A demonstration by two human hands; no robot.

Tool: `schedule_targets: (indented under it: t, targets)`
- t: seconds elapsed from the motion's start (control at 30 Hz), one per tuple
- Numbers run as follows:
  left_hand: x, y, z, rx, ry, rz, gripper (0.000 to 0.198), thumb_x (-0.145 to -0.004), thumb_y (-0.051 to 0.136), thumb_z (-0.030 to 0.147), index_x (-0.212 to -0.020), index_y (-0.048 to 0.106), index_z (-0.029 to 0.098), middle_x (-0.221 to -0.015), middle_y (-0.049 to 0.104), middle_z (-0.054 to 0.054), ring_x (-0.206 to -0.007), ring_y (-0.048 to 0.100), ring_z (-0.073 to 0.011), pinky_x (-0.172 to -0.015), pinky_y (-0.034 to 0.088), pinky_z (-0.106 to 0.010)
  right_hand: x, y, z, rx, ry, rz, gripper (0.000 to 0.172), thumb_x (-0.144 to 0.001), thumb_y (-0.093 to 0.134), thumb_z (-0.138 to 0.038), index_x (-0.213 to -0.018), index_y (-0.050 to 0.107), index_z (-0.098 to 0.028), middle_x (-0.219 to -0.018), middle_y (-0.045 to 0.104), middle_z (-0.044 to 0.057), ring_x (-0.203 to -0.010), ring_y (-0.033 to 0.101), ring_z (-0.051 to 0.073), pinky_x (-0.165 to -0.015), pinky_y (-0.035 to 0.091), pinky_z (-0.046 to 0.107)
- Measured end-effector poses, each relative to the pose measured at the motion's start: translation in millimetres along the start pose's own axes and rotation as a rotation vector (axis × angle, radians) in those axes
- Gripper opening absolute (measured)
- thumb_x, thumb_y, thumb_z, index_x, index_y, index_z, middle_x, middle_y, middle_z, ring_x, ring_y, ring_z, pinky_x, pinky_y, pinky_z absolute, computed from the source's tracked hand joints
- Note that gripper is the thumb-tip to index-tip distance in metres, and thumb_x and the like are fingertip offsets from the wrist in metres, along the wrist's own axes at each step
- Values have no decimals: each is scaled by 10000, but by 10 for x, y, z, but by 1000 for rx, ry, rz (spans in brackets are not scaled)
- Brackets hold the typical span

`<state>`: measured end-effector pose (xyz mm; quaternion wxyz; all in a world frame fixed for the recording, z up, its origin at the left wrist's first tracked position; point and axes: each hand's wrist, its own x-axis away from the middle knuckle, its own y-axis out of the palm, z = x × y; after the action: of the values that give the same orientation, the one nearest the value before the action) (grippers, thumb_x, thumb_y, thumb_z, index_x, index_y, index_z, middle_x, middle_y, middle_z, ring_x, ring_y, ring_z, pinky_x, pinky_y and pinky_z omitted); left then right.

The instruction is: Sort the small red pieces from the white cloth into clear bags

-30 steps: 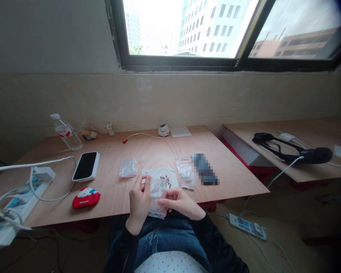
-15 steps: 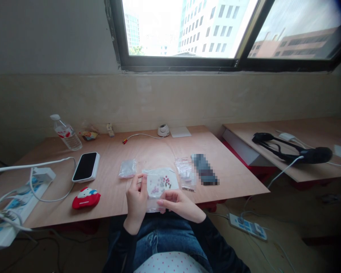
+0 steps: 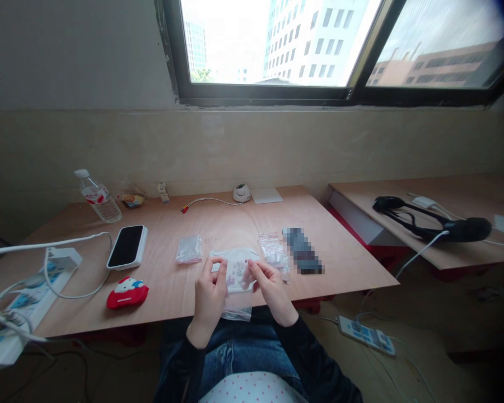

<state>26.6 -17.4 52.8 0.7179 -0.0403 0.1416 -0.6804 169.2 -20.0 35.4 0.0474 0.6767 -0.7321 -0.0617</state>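
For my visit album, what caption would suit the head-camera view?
Left hand and right hand hold a clear plastic bag between them at a wooden desk.

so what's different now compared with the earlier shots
The right hand has moved from the lower part of the clear bag up toward its far edge; whether its fingertips grip anything is too small to tell. The left hand still pinches the bag's far left corner. The bottle, white device and red pouch stayed put.
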Motion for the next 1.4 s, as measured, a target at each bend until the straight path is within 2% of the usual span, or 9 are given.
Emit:
schedule_targets:
  t: [0.2,0.27,0.33,0.43,0.5,0.57,0.8,1.13,1.4]
  targets:
    - [-42,-75,-61,218,-172,-470,350,-784,558,512,-784,518,164,-474,522,49,-372,487,-92,-383,348,-175,-79,-103,49,-22,4,143,458,-752,554,-609,-648,559,-163,-558,523,-1,-472,474,97,-403,348,204]
    - [-48,-75,-57,254,-176,-542,355,-745,616,491,-698,523,151,-530,542,27,-429,516,-93,-423,395,-187,-96,-139,18,-36,0,173,450,-754,554,-607,-684,563,-162,-579,533,2,-477,490,97,-396,345,199]
    - [-54,-69,-32,274,-155,-523,353,-724,647,466,-641,529,145,-574,544,14,-503,532,-100,-480,441,-204,-89,-160,-37,-45,11,127,456,-769,527,-615,-770,579,-162,-642,569,19,-519,526,108,-405,358,195]
    - [-67,-64,7,258,-102,-390,328,-729,651,432,-617,535,146,-572,519,22,-527,508,-96,-499,438,-202,-37,-161,-115,-22,52,-100,456,-773,513,-620,-879,565,-179,-736,598,26,-594,564,124,-422,384,193]
    - [-75,-69,19,247,-72,-302,309,-746,640,406,-615,530,149,-567,505,31,-525,495,-89,-498,423,-193,3,-149,-131,45,93,-286,414,-763,555,-590,-820,550,-180,-712,594,12,-608,571,123,-436,382,188]
    - [-81,-83,20,249,-59,-254,296,-760,628,390,-617,529,151,-567,500,36,-530,496,-90,-506,421,-194,29,-139,-116,109,125,-388,389,-763,581,-557,-740,538,-171,-644,581,-1,-579,554,110,-449,367,187]
    - [-85,-153,19,142,-21,-307,262,-793,589,385,-694,612,143,-667,628,-23,-613,568,-129,-600,456,-233,-10,-185,-109,92,55,-264,377,-764,590,-537,-703,577,-165,-618,582,3,-593,537,116,-489,376,215]
    - [-83,-171,27,111,12,-204,210,-786,598,360,-716,624,164,-679,618,1,-683,587,-145,-628,449,-223,8,-216,-142,49,90,-162,330,-705,669,-489,-775,622,-170,-694,603,13,-676,575,145,-523,411,224]
    - [-86,-166,2,66,-9,-112,221,-750,637,372,-801,672,160,-789,676,-41,-759,618,-184,-686,480,-265,-15,-234,-112,101,57,-97,328,-693,684,-480,-756,633,-162,-705,589,13,-673,534,139,-545,419,236]
